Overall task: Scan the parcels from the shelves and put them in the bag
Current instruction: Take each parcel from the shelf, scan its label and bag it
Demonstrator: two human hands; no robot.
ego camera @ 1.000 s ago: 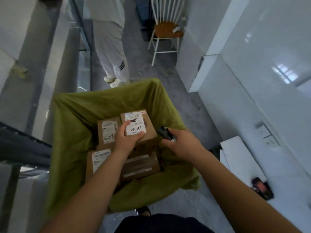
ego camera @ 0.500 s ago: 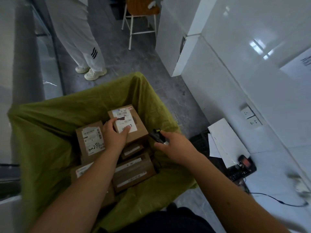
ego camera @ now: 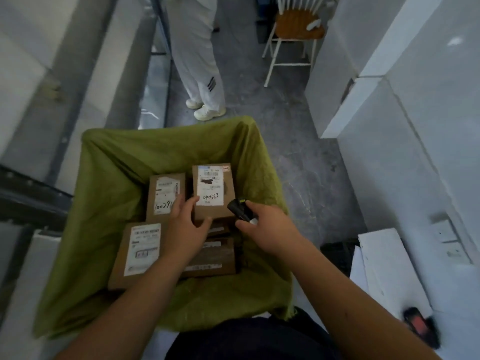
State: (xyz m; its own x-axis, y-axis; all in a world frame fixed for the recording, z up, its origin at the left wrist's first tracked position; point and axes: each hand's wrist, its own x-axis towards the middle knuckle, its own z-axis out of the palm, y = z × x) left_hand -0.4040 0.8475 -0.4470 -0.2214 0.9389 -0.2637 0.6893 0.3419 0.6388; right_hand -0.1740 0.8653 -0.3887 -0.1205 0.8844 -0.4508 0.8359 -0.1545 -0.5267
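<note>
Olive-green woven fabric lines the open bag (ego camera: 109, 193), and in the head view — the only view there is — several brown cardboard parcels lie flat inside it with their white labels up. The left hand (ego camera: 185, 229) rests at the near left corner of the far-right parcel (ego camera: 213, 190), the one with "040563" handwritten on its label; the thumb lies along its near edge and the fingers curl at its left side, between it and the neighbouring parcel (ego camera: 166, 194). Whether this is a real grip or only a touch, I cannot tell. The right hand (ego camera: 267, 227) is wrapped round a small black scanner (ego camera: 240, 210), whose nose reaches the parcel's near right corner.

The parcel appears to be seated already, so the step in hand is probably letting it settle. To do that well, ease the fingers out sideways without dragging the box askew, keep the label facing up, and lift the scanner clear before turning back for the next one.

Cardboard here is matte, square-edged and rigid, and the labels are smooth paper. By contrast the bag is soft and creased — its rim sags at the near side. A third parcel (ego camera: 137, 253) lies near left, partly under the forearm.
</note>
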